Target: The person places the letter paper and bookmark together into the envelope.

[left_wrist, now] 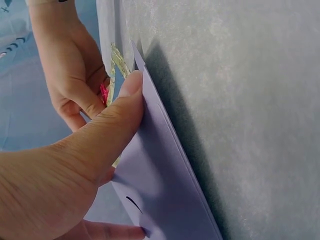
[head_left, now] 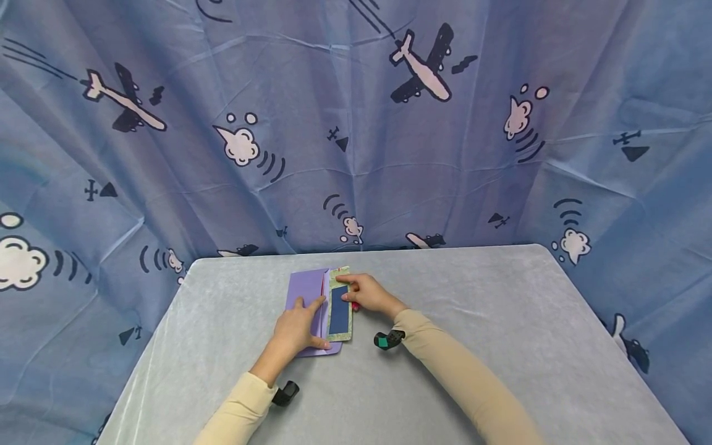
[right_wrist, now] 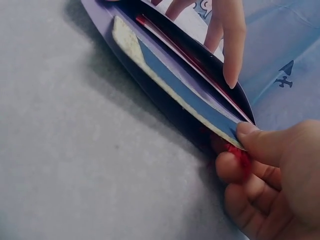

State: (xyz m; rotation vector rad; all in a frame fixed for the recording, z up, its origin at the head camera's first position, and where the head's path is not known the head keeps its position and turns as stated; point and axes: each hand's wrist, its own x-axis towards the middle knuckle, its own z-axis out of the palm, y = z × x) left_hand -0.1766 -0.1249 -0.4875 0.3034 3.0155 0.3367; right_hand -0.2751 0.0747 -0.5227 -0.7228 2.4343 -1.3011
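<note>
A purple folder-like booklet (head_left: 305,285) lies partly opened on the table. On its right side is a dark blue bookmark-like card (head_left: 339,312) with a yellow-green patterned border. My right hand (head_left: 371,293) pinches the card's right edge between thumb and fingers. A red tassel (right_wrist: 241,156) hangs by those fingers in the right wrist view. My left hand (head_left: 295,326) spreads over the booklet, its thumb at the near edge and its fingers fairly straight on the purple surface. A thin red-edged strip (right_wrist: 195,67) shows inside the booklet beside the card.
The table (head_left: 473,296) has a light grey cloth cover. Behind it hangs a blue curtain (head_left: 311,136) printed with planes and clouds. A dark wrist device (head_left: 286,394) is on the left wrist, and another device (head_left: 389,339) is on the right.
</note>
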